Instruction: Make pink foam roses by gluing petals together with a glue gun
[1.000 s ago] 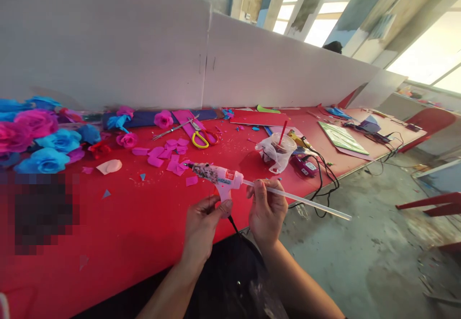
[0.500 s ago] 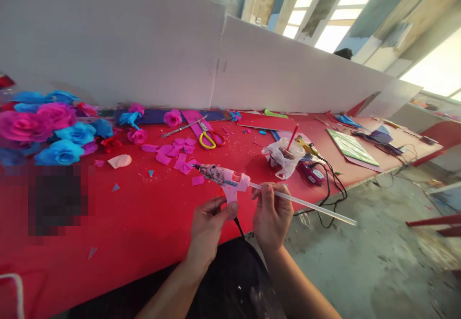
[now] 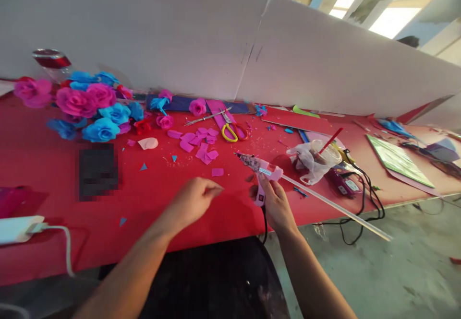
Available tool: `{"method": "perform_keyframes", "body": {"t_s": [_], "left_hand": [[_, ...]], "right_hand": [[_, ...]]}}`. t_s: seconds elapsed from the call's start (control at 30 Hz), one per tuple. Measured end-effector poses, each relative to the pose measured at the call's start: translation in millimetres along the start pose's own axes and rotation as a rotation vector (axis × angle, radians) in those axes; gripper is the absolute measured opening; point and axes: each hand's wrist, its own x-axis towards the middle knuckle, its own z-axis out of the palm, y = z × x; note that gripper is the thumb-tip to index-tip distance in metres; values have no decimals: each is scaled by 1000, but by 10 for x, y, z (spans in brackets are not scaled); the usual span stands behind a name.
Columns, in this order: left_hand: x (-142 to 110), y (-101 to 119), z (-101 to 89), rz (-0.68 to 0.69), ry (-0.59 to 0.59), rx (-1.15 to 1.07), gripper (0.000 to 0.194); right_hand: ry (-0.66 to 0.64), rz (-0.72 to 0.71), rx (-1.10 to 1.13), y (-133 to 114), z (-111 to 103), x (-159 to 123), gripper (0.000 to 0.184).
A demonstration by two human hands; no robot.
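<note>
My right hand [image 3: 276, 201] is wrapped round the handle of a pink hot glue gun [image 3: 270, 171], whose dirty nozzle points left over the table. A long translucent glue stick [image 3: 334, 206] sticks out of its back end, and a black cord hangs below the handle. My left hand [image 3: 196, 199] hovers over the red table to the left of the gun, apart from it. Its fingers are drawn together, with nothing visible in them. Ahead of it lie magenta paper petals [image 3: 196, 139] and a single magenta piece [image 3: 217, 171].
Pink and blue paper flowers [image 3: 103, 129] are piled at the left on the red table [image 3: 151, 232]. Scissors [image 3: 230, 132] lie near the white partition [image 3: 180, 36]. A bagged plastic cup [image 3: 315, 158] and tangled black cables [image 3: 372, 184] are at the right. A white charger [image 3: 21, 229] sits at left.
My left hand has let go of the glue gun's handle and moved left. My right hand has shifted from the glue stick to the handle. The view has turned left.
</note>
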Motion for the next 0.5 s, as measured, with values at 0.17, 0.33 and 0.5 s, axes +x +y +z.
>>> {"method": "perform_keyframes", "body": {"t_s": [0.17, 0.33, 0.5], "left_hand": [[186, -122, -308, 110, 85, 703, 30], [316, -378, -242, 229, -41, 717, 33], [390, -593, -241, 322, -66, 638, 33]], "right_hand": [[-66, 54, -216, 71, 26, 75, 45], [-132, -44, -405, 192, 35, 123, 44], [-190, -71, -508, 236, 38, 145, 41]]}}
